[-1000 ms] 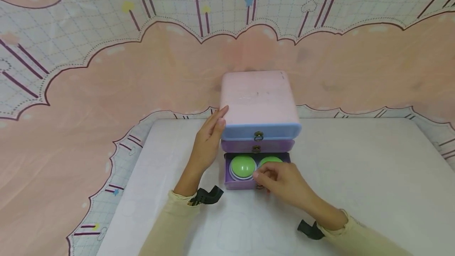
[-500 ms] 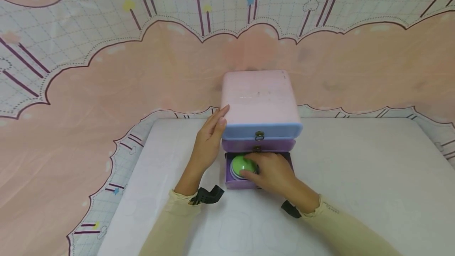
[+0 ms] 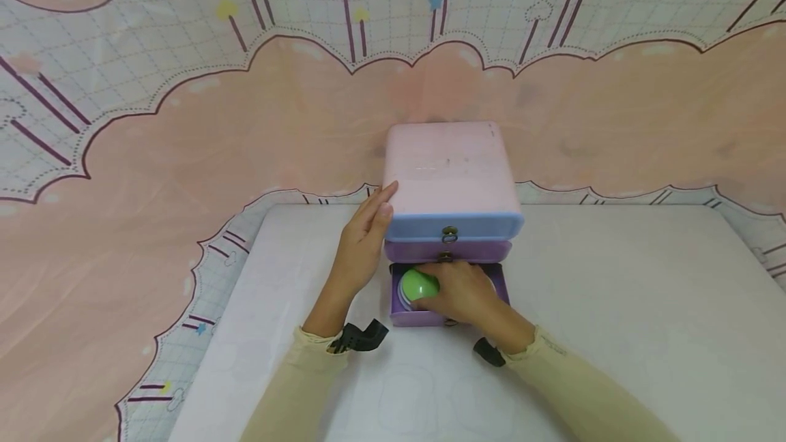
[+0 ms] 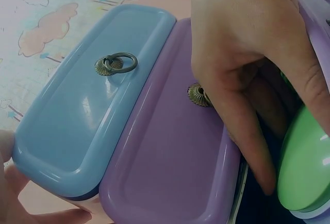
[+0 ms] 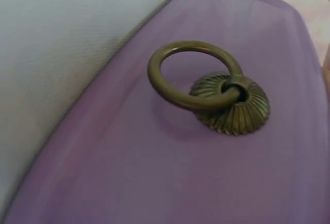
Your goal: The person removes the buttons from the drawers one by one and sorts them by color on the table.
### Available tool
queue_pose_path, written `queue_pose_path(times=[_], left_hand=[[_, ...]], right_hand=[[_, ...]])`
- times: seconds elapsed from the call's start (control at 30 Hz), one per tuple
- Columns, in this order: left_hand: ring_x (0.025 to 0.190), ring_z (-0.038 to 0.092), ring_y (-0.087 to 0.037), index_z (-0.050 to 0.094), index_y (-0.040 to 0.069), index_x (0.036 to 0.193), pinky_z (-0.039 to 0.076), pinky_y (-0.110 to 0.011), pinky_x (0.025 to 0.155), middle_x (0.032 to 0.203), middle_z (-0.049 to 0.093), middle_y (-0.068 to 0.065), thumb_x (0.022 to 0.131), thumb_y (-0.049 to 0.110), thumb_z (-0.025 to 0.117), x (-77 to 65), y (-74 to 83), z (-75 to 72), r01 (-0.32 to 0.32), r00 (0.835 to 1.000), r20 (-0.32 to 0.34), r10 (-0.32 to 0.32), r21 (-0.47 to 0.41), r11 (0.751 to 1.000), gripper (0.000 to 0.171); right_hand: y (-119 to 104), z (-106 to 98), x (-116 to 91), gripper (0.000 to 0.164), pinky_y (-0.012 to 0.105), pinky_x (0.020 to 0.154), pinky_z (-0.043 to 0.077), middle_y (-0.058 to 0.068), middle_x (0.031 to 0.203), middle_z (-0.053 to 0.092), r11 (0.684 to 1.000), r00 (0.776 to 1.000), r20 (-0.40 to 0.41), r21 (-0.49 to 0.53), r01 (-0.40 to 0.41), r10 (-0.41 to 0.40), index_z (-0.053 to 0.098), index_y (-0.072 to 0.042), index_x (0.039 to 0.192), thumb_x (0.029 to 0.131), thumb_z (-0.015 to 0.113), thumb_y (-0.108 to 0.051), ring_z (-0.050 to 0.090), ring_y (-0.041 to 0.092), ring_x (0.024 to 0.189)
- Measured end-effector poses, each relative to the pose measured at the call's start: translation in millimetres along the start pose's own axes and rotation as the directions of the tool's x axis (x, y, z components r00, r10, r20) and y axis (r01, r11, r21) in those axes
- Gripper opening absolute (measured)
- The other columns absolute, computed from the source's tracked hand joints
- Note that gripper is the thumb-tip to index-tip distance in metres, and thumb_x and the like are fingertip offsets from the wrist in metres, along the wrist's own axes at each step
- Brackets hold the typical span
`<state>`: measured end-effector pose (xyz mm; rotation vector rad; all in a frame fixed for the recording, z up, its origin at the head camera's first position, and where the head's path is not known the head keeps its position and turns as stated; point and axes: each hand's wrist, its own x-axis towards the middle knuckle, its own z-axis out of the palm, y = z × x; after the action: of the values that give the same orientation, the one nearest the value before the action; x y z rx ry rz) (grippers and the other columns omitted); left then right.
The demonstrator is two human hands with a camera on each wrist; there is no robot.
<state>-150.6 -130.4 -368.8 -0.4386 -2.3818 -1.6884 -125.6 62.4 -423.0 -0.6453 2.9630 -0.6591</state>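
A small chest [image 3: 451, 166] with a pink top stands on the table, its lowest purple drawer [image 3: 408, 320] pulled out. My left hand [image 3: 362, 244] rests with extended fingers along the chest's left side. Inside that drawer sits a round container with a green lid [image 3: 419, 285]. My right hand [image 3: 463, 295] reaches in from the right and grips this container, index finger behind it and thumb in front. The left wrist view shows the finger beside the green lid [image 4: 304, 162]. A second green-lidded container in the drawer's right half is mostly hidden beneath my right hand.
Above the open drawer are a blue drawer [image 3: 417, 227] and a purple middle drawer [image 3: 411, 251], both pushed in. A brass ring pull [image 5: 175, 74] hangs on a purple drawer front. White tabletop [image 3: 614, 305] spreads around, with a patterned cloth [image 3: 307, 108] behind.
My right hand has moved left from over the right-hand container to the left one, and its fingers have closed around that one. My left hand stays in place.
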Motion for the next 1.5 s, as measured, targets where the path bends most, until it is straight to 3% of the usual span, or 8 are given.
queue_pose_path(times=[0.17,0.37,0.87,1.27,1.5], left_hand=[[0.155,0.026,-0.011,0.050,0.029,0.152,0.025,-0.044,0.127,0.162,0.041,0.009,0.111,0.036,0.044,0.0,0.6,0.4,-0.002,1.000,-0.002,0.002,0.009,1.000,0.043],[0.156,0.024,-0.011,0.049,0.030,0.152,0.025,-0.044,0.127,0.162,0.040,0.009,0.111,0.037,0.042,-0.1,0.9,0.2,0.003,1.000,0.000,-0.003,0.018,1.000,0.043],[0.156,0.024,-0.012,0.050,0.030,0.152,0.024,-0.044,0.127,0.162,0.039,0.008,0.111,0.037,0.042,-0.6,1.6,0.0,0.011,1.000,0.003,-0.011,0.013,1.000,0.043],[0.156,0.025,-0.011,0.050,0.029,0.152,0.025,-0.044,0.127,0.162,0.040,0.009,0.111,0.037,0.043,-0.1,2.2,-0.7,0.006,1.000,0.002,-0.006,0.002,1.000,0.043],[0.156,0.024,-0.011,0.050,0.031,0.152,0.027,-0.045,0.126,0.162,0.040,0.009,0.111,0.037,0.043,-0.2,-0.5,-0.9,0.003,1.000,0.004,-0.003,0.005,1.000,0.043]], right_hand=[[-0.7,2.6,1.9,0.066,0.040,0.075,0.055,0.000,0.109,0.074,0.999,0.999,0.002,0.002,-0.044,0.044,0.073,-0.029,0.129,0.069,0.093,-0.047,0.064,0.016,0.089],[-0.2,6.0,2.3,0.066,0.038,0.074,0.054,-0.001,0.107,0.075,0.999,0.999,-0.016,-0.012,-0.043,0.043,0.074,-0.029,0.128,0.068,0.094,-0.047,0.063,0.015,0.088],[2.0,9.1,2.0,0.060,0.034,0.068,0.052,-0.003,0.093,0.074,1.000,0.997,-0.071,-0.027,-0.004,0.002,0.076,-0.027,0.124,0.069,0.091,-0.046,0.059,0.011,0.078],[0.8,1.0,-0.5,0.049,0.027,0.056,0.046,-0.008,0.074,0.067,0.990,0.984,-0.131,-0.089,0.112,-0.123,0.079,-0.023,0.114,0.071,0.087,-0.046,0.052,0.008,0.064],[-3.4,-5.7,-4.8,0.050,0.025,0.054,0.043,-0.009,0.074,0.067,0.992,0.985,-0.136,-0.083,0.090,-0.101,0.080,-0.023,0.114,0.071,0.088,-0.047,0.051,0.007,0.062]])
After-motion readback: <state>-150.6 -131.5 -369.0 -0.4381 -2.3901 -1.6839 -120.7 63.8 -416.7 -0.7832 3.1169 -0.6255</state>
